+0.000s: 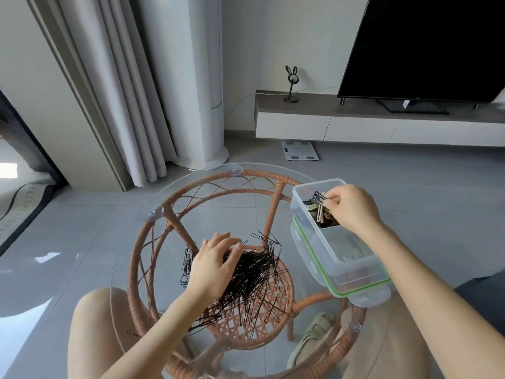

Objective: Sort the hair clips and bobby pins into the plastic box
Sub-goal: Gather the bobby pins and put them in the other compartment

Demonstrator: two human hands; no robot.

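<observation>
A large heap of black bobby pins (254, 274) lies on the round glass tabletop (131, 242). My left hand (214, 265) rests on the heap's left side with fingers spread over the pins. A clear plastic box (306, 203) with two compartments stands at the table's right edge, on its green-rimmed lid (358, 289). My right hand (351, 207) hovers over the far compartment and pinches a dark metal hair clip (320, 198) above several clips lying inside. The near compartment looks almost empty.
The glass top sits on a wicker frame (276, 198) with suction cups. My knees and a sandal (311, 340) show below. Beyond are a curtain (123, 91), a white column (191, 77), a scale (300, 150) on the floor and a TV unit (382, 121).
</observation>
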